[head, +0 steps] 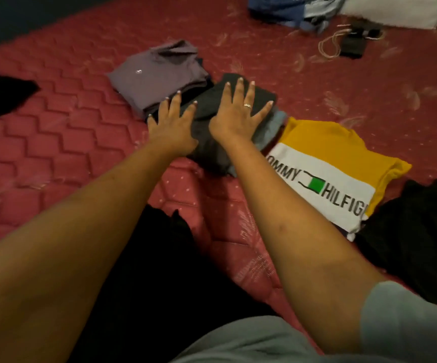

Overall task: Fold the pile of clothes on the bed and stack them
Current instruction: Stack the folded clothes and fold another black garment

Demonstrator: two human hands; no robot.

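Red quilted mattress bed (pixel 55 142): carries every item. Loose black garment (pixel 146 258): unfolded, at the near edge in front of the person. Second black heap (pixel 416 231): unfolded, near right. Third black piece (pixel 0 90): far left, well apart from the rest. Yellow-and-white printed T-shirt (pixel 337 163): folded flat, just right of the working stack and touching it. Mauve-grey folded shirt stack (pixel 157 74): behind and left of the working stack, close beside it. Dark grey folded garment (pixel 212 150): the item in hand, mid-bed, lying on top of a blue-grey folded piece (pixel 275 127). Left hand (pixel 170 127) and right hand (pixel 238 113): both flat on the dark grey garment, fingers (pixel 239 87) straight and spread, gripping nothing, pressing down. Gold ring (pixel 247 105): on the right hand. Step, as judged: smoothing a finished fold onto its stack. Handling note: press from the middle out toward the edges so creases leave. Keep both palms level, since a soft mattress likely lets a stack lean. Square the edges with the piece beneath before lifting away. The black pieces are not yet folded.
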